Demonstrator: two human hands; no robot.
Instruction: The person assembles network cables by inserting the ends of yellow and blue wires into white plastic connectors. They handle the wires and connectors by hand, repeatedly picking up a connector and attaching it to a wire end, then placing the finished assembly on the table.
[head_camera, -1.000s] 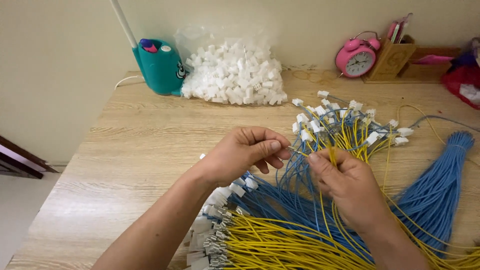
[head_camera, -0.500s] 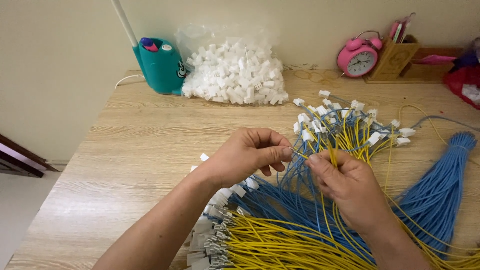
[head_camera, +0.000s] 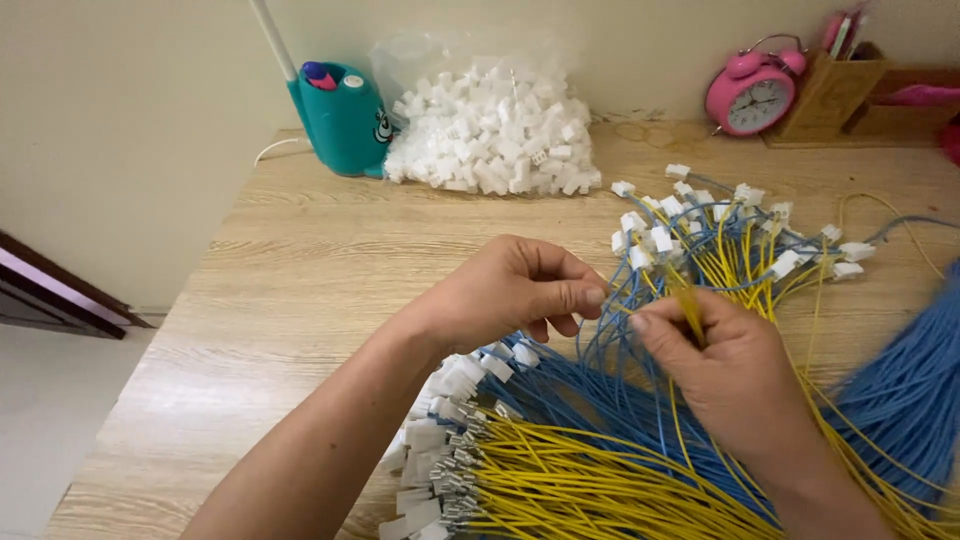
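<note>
Little has moved since the earlier frames: both hands stay raised over the wire pile, and the left thumb has pressed a shade closer to its forefinger.

From the head camera, the left hand (head_camera: 515, 290) has its fingers curled together, thumb and forefinger pinched on something too small to make out, probably a small white plastic connector housing. The right hand (head_camera: 730, 375) is closed on a thin yellow insulated wire (head_camera: 688, 308), which rises just above its fingertips, with the wire's end between the two hands and very near the left pinch.

By the look of it, the step in hand is seating a wire end into a housing; the next move would call for lining the tip up squarely and pushing it home.

Beneath the hands lie the loose yellow and blue wires (head_camera: 600, 480) on the pale wooden tabletop (head_camera: 300, 290). Finished white-capped wire ends (head_camera: 720, 225) fan out beyond the right hand. Well apart, at the back, sits a clear bag of white housings (head_camera: 495, 140).
</note>
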